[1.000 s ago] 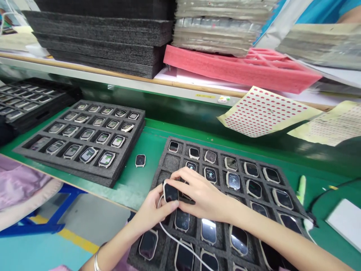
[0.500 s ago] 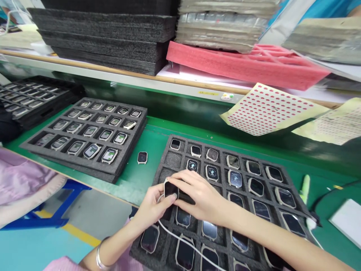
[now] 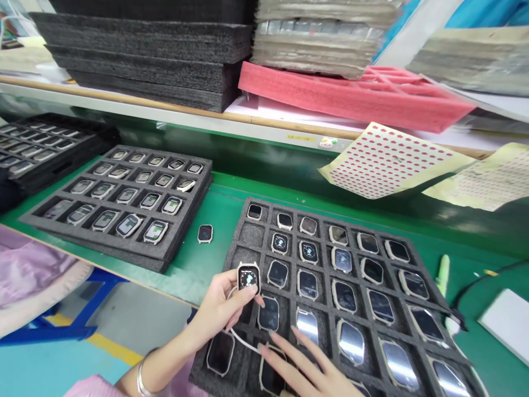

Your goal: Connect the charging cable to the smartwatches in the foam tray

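Note:
My left hand (image 3: 219, 309) grips a smartwatch case (image 3: 248, 275), its screen lit with a watch face and my thumb on its lower edge. A white cable (image 3: 244, 343) runs from beneath that hand toward the right hand. My right hand (image 3: 316, 372) hovers low over the near rows of a dark foam tray (image 3: 250, 234), fingers spread and nothing held. Its fingertips are close to a dark-screened watch (image 3: 273, 375) and the cable; whether they touch is unclear. Strapless watches fill most compartments, two with lit faces (image 3: 280, 242).
A second foam tray of watches (image 3: 173, 237) lies to the left, with a single watch (image 3: 205, 234) on the green table between. Above, a shelf carries black foam (image 3: 157, 71) and a pink foam tray (image 3: 339, 99). Sticker sheets (image 3: 392, 160) hang from its edge.
The watch in my left hand has gone from a dark screen to a lit face. My right hand has left it and moved down and toward me over the tray, its fingers spreading.

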Demonstrator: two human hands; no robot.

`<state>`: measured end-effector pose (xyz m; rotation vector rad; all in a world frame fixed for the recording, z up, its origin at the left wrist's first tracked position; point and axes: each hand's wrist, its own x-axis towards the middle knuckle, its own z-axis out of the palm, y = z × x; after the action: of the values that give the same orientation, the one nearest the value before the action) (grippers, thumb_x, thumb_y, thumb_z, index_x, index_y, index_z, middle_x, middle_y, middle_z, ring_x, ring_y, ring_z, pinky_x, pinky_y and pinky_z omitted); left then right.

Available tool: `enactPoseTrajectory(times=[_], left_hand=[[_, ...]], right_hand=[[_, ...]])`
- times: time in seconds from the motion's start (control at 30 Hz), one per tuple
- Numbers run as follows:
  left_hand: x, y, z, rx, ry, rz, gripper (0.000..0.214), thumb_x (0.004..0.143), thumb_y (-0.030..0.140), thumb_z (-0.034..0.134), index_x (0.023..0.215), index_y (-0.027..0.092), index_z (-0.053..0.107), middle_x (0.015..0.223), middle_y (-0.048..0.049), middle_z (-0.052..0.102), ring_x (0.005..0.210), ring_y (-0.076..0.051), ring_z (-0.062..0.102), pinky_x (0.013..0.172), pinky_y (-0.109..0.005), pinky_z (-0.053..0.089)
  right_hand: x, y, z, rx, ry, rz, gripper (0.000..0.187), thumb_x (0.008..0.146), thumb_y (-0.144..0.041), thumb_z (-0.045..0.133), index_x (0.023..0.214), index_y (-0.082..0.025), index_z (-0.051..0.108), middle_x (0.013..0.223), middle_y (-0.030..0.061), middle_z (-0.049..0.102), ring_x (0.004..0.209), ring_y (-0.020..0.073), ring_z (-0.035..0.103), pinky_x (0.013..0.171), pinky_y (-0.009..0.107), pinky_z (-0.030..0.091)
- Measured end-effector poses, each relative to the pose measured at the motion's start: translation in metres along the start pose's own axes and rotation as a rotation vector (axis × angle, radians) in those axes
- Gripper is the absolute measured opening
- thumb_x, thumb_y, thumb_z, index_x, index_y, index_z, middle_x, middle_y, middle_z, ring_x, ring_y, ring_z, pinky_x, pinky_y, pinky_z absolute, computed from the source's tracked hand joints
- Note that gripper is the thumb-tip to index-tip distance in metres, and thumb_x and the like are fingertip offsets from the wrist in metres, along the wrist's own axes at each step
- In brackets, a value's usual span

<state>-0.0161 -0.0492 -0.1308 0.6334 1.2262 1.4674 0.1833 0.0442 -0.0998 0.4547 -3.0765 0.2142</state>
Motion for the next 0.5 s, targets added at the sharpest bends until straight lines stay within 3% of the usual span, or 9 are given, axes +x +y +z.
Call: enactPoseTrajectory(times=[0.17, 0.27, 0.37, 0.43, 0.5], left_hand=[[0.005, 0.003, 0.003, 0.062, 0.0, -0.005, 0.025, 0.085, 0.036, 0.058, 0.086, 0.011, 0.055, 0.08, -0.0086, 0.069, 0.03, 0.001, 0.033, 0.03, -0.014, 0.021], [0.009, 0.002, 0.004, 0.092, -0.004, -0.01, 0.028, 0.084, 0.039, 0.059, 0.083, 0.011, 0.056, 0.066, -0.0032, 0.064, 0.03, 0.0, 0.032, 0.03, -0.015, 0.022], [0.011, 0.0, 0.005, 0.089, -0.025, -0.028, 0.031, 0.082, 0.042, 0.062, 0.082, 0.011, 0.057, 0.059, 0.0005, 0.059, 0.03, -0.001, 0.03, 0.03, -0.016, 0.02], [0.012, 0.0, 0.006, 0.067, -0.03, -0.039, 0.033, 0.08, 0.044, 0.063, 0.084, 0.012, 0.057, 0.058, 0.0018, 0.057, 0.03, -0.001, 0.029, 0.03, -0.016, 0.018], [0.011, 0.0, 0.007, 0.042, -0.02, -0.045, 0.034, 0.078, 0.045, 0.065, 0.082, 0.013, 0.056, 0.051, 0.0057, 0.049, 0.03, -0.001, 0.026, 0.031, -0.017, 0.016]], right_hand=[[-0.004, 0.01, -0.016, 0.095, -0.082, 0.142, 0.018, 0.077, -0.013, 0.061, 0.095, -0.015, 0.064, 0.137, 0.0155, 0.046, 0.126, 0.0392, 0.041, 0.099, 0.063, 0.036], [-0.001, 0.022, -0.028, 0.221, -0.099, 0.155, 0.021, 0.077, -0.029, 0.07, 0.092, -0.016, 0.063, 0.133, 0.0157, 0.05, 0.126, 0.0386, 0.04, 0.101, 0.063, 0.032], [0.011, 0.042, -0.037, 0.363, 0.05, 0.215, 0.032, 0.077, -0.046, 0.071, 0.09, -0.017, 0.061, 0.12, 0.0134, 0.057, 0.11, 0.0304, 0.053, 0.093, 0.049, 0.046], [0.024, 0.058, -0.038, 0.404, 0.218, 0.29, 0.034, 0.081, -0.041, 0.069, 0.103, -0.017, 0.058, 0.115, 0.0127, 0.056, 0.105, 0.0254, 0.054, 0.088, 0.04, 0.05], [0.038, 0.072, -0.033, 0.395, 0.289, 0.307, 0.05, 0.08, -0.035, 0.071, 0.121, -0.015, 0.05, 0.118, 0.0142, 0.051, 0.11, 0.0256, 0.051, 0.092, 0.039, 0.048]])
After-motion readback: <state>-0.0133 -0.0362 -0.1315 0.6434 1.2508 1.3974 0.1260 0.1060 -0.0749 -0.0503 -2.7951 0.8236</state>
